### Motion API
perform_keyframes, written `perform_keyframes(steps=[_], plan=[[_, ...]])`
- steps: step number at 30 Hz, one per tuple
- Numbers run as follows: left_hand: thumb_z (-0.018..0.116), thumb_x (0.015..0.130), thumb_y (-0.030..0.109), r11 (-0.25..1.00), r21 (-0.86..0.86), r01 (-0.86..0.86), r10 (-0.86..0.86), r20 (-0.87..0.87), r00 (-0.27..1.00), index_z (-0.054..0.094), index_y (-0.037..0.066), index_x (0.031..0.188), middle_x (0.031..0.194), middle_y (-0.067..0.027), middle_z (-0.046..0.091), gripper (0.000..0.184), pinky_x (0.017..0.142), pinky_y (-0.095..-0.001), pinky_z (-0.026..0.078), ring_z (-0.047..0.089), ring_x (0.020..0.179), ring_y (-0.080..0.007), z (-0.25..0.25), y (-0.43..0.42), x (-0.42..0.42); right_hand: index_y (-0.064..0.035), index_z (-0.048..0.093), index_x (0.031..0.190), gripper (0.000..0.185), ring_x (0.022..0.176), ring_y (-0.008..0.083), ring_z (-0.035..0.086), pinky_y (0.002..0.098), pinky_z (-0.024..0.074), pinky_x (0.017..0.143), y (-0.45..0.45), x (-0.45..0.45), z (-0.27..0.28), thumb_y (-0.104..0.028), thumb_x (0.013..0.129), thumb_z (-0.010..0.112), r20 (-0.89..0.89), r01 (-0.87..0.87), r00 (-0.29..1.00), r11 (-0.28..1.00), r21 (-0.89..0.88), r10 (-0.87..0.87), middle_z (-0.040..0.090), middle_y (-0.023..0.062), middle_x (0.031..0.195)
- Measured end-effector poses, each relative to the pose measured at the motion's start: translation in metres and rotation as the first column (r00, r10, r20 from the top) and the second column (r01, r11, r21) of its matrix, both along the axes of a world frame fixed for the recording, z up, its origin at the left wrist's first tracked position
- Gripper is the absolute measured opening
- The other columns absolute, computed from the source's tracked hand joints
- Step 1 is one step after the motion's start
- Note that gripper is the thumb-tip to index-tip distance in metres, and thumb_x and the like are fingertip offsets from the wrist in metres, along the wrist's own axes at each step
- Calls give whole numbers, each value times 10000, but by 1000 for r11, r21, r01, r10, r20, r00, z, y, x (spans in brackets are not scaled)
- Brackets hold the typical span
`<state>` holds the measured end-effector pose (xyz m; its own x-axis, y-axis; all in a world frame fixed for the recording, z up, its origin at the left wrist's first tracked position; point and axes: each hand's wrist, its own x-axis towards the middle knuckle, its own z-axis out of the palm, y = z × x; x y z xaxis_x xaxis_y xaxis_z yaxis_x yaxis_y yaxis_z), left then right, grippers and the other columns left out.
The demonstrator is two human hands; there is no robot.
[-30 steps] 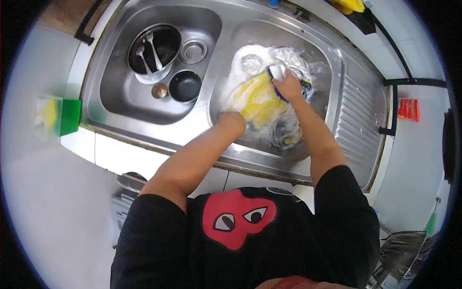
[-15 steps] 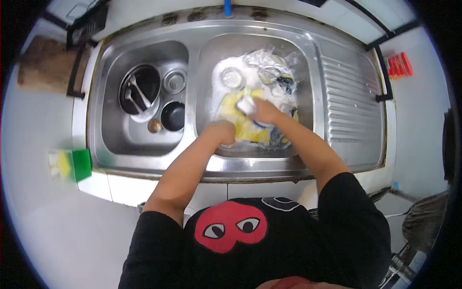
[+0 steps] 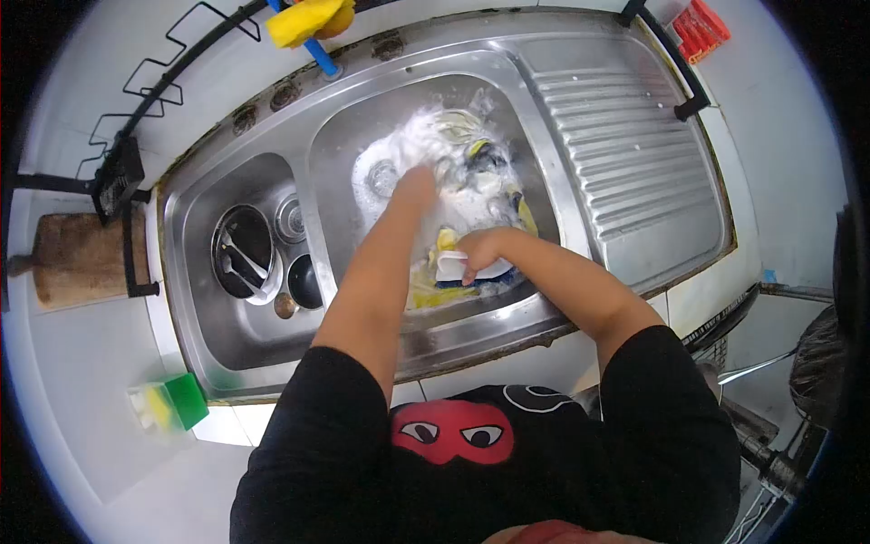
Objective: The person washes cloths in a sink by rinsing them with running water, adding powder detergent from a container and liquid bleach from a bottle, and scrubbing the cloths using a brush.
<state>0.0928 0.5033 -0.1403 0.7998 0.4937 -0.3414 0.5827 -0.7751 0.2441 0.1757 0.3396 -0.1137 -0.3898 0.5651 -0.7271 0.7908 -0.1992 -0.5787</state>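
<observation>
In the right basin, my right hand [image 3: 485, 247] is closed around a white scrub brush [image 3: 450, 266] with dark blue bristles, pressed down at the near side of the basin. Under the brush lies a wet yellow cloth [image 3: 435, 296], partly covered by foam. My left hand [image 3: 419, 188] reaches into the white suds [image 3: 467, 204] farther back; its fingers are blurred and hidden in foam. Beside it on the left, a round clear dish [image 3: 382, 177] sits in the lather. More yellow and dark fabric [image 3: 489, 156] shows through the foam.
The left basin holds a dark pan [image 3: 243, 238] with spoons, a small black bowl [image 3: 304, 283] and a metal cup [image 3: 290, 218]. A ribbed drainboard [image 3: 625, 154] lies right. A green box [image 3: 186, 402] stands front left; a yellow cloth [image 3: 304, 23] hangs over the blue tap [image 3: 322, 56].
My view has turned and shifted. My left hand has gone from the near edge of the yellow cloth into the suds farther back. The brush in my right hand has moved nearer the basin's front.
</observation>
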Motion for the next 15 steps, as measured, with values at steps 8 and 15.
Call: perform_keyframes(steps=[8, 15], plan=[[502, 806, 419, 991, -43, -129, 116, -225, 967, 629, 52, 957, 986, -166, 618, 417, 814, -404, 465, 580, 965, -311, 77, -48, -45, -47, 591, 1028, 614, 928, 299, 579, 378, 442, 780, 2, -3, 8, -412, 564, 759, -2, -69, 998, 997, -14, 69, 611, 169, 988], [423, 831, 514, 958, 127, -258, 211, 296, 931, 628, 29, 937, 919, -227, 617, 538, 860, -522, 367, 579, 907, -374, 205, -9, -17, -27, 563, 1062, 621, 964, 308, 567, 377, 428, 833, 10, -8, 38, -370, 578, 748, -5, -125, 992, 982, 144, 127, 596, 167, 1037]])
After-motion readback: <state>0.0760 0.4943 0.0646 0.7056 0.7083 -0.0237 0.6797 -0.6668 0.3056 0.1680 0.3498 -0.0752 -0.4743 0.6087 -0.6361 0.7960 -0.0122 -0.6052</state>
